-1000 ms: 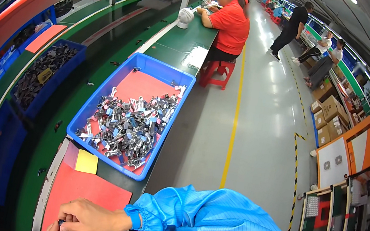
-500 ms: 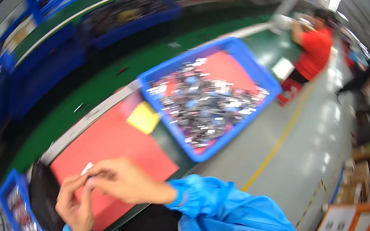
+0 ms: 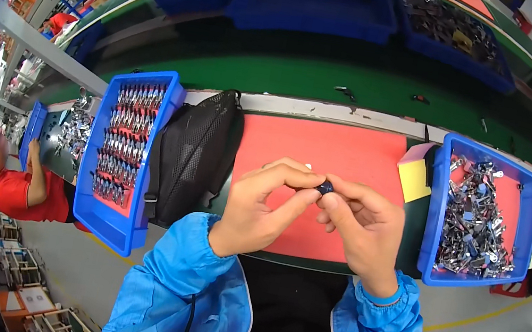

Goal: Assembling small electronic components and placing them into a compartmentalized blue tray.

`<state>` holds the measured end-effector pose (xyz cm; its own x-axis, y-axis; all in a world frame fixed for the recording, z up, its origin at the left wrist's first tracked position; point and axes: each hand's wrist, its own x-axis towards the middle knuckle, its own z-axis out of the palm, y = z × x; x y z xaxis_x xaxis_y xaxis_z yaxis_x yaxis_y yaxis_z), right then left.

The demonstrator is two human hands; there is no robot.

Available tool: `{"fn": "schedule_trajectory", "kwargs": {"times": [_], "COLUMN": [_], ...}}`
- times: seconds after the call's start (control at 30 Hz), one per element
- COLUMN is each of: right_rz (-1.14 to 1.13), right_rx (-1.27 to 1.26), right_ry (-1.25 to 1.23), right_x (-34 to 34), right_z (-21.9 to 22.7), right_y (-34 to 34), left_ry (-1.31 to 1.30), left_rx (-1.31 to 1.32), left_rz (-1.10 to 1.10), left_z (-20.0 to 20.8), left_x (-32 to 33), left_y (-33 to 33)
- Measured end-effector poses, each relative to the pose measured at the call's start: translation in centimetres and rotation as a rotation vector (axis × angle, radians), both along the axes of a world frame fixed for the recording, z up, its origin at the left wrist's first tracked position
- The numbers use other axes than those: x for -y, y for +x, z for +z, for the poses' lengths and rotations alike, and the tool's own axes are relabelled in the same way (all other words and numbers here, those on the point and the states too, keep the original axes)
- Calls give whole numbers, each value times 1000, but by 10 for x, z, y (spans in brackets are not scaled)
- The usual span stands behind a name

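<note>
1. While blue sleeves (image 3: 166, 297) rise from six o'clock, the left hand (image 3: 267, 201) and right hand (image 3: 364, 228) meet, fingertips pinching one small dark piece (image 3: 325, 188) between them!
2. That piece sits in the air over the red mat (image 3: 326, 144) on the green desk (image 3: 413, 226).
3. Nine o'clock: a black mesh bag (image 3: 194, 154), then a blue tray (image 3: 108, 227) of clips in neat rows.
4. Three o'clock: another blue tray (image 3: 436, 216), its clips heaped loosely!
5. Twelve o'clock: a green belt (image 3: 296, 69) with scattered clips.
</note>
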<state>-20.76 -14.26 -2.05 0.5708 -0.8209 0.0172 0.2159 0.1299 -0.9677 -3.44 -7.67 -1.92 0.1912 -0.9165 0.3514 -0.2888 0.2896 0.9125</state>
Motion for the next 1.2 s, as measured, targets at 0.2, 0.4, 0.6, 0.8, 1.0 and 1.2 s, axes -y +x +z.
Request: {"fn": "schedule_trajectory", "kwargs": {"times": [0.2,0.4,0.6,0.8,1.0,1.2], "right_rz": [14,52,5,14,28,19], "right_rx": [22,30,14,-1,-22,-65], "right_ry": [2,103,45,75,129,178], "right_x": [6,8,0,-1,0,-2], "right_z": [-10,-16,-18,-24,-40,-67], "right_y": [-1,-9,-8,-10,-8,-7], "left_ry": [-23,-53,-26,5,73,278], "left_rx": [51,85,90,81,23,1], "left_rz": [-48,-64,-56,-49,-30,-21], "left_z": [-9,-21,-22,-28,-44,-47], "left_x": [3,6,3,-1,-3,0], "left_y": [5,2,-1,-3,-6,-3]}}
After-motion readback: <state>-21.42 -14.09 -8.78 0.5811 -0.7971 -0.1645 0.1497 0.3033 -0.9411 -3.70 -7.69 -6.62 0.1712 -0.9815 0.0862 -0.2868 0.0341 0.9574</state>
